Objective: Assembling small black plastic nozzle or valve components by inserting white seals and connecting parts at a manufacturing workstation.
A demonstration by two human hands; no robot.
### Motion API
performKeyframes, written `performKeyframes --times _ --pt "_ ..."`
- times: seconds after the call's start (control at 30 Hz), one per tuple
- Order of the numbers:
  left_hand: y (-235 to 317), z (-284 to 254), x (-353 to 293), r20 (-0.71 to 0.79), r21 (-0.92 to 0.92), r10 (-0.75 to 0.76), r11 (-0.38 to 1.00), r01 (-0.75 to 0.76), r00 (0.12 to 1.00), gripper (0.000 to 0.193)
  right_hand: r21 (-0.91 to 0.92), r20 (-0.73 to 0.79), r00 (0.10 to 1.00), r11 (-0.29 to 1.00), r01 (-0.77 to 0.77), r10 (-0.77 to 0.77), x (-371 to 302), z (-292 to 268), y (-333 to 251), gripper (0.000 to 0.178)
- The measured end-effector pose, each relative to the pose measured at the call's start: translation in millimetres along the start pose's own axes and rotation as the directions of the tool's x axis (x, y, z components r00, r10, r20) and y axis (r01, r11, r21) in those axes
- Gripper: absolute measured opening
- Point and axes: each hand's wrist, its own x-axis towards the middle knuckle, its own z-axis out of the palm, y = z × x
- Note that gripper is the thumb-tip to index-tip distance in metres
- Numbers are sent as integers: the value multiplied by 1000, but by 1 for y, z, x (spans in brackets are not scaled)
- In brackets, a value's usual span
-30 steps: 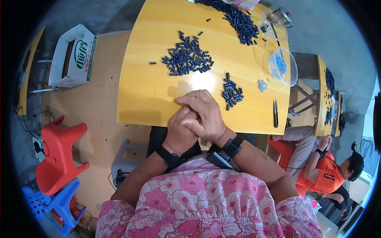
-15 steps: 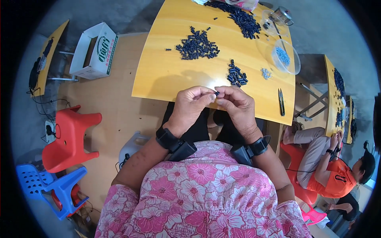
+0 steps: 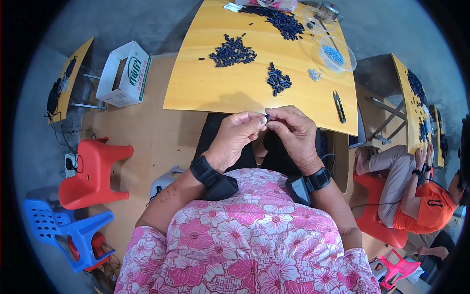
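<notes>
At the near edge of the yellow table (image 3: 196, 93), my left hand (image 3: 238, 134) and my right hand (image 3: 295, 131) meet fingertip to fingertip. Both pinch one small black cylindrical piece (image 3: 267, 117), mostly covered by the fingers. Just beyond them lies a small pile of black cylindrical pieces (image 3: 278, 80). A bigger pile of the same pieces (image 3: 233, 52) spreads farther left. To the right are a few small pale-blue parts (image 3: 314, 74) and black-handled thread snips (image 3: 339, 107). A clear plastic bowl (image 3: 350, 58) holds many light-blue parts.
More black pieces (image 3: 285, 25) lie at the table's far end, near a metal cup (image 3: 331, 10). On the left stand a white carton (image 3: 132, 78), a red chair (image 3: 88, 171) and a blue chair (image 3: 73, 228). A person in orange (image 3: 423, 208) sits at another table (image 3: 406, 93) on the right.
The view has shifted, so the table and its piles appear slightly higher and farther left. Both hands keep their pinch on the small black piece.
</notes>
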Motion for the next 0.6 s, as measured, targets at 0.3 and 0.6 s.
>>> performKeyframes --times 0.3,0.6 --pt "-11 8 -15 39 -27 -46 999 47 998 23 55 -2 1000 998 -16 16 -21 -8 0 23" --pt "-7 16 -21 16 37 -49 998 49 999 24 64 28 999 997 44 -46 -27 -12 -5 27"
